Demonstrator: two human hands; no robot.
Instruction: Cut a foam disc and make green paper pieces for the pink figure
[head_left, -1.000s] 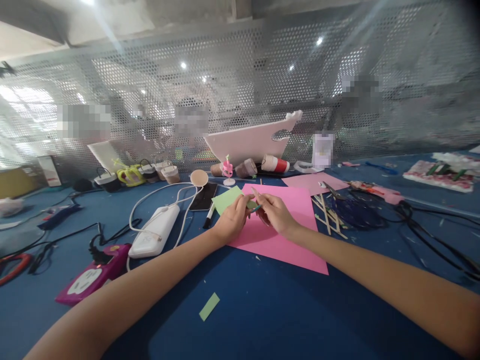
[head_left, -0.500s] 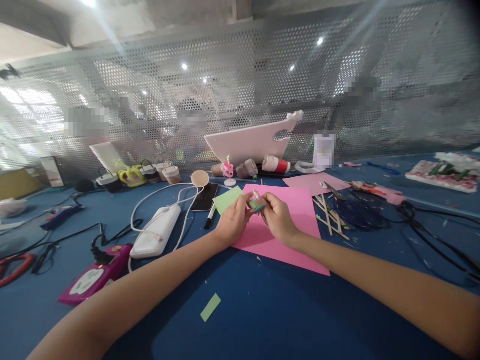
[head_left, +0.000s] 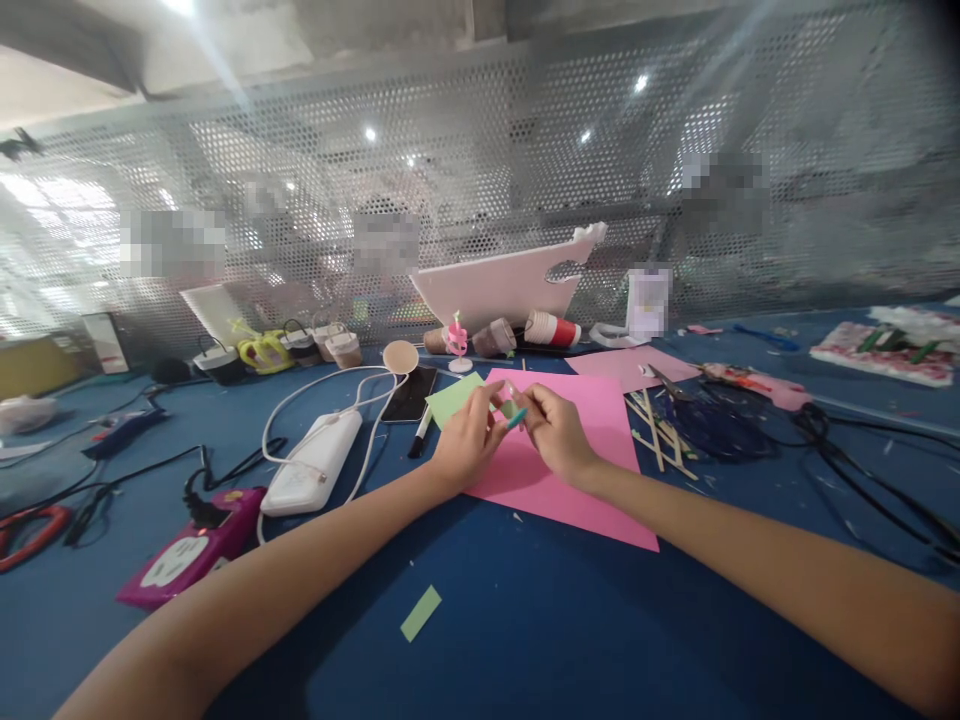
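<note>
My left hand and my right hand meet above a pink sheet of paper. Between their fingertips they pinch a small piece of green paper, mostly covered by the fingers. At the left thumb tip shows a teal sliver that looks like a long painted nail. Just behind my left hand lies a light green sheet, partly over the pink one. A small green paper strip rests on the blue table nearer to me.
Left of the hands are a black marker, a phone, a white power bank with a cable, and a magenta power strip. To the right lie wooden sticks, scissors and cables. Cups and a white board stand behind.
The left thumb has shifted slightly, and the teal tip now points more upward to the right. Both hands otherwise keep their place, still pinching the green paper.
</note>
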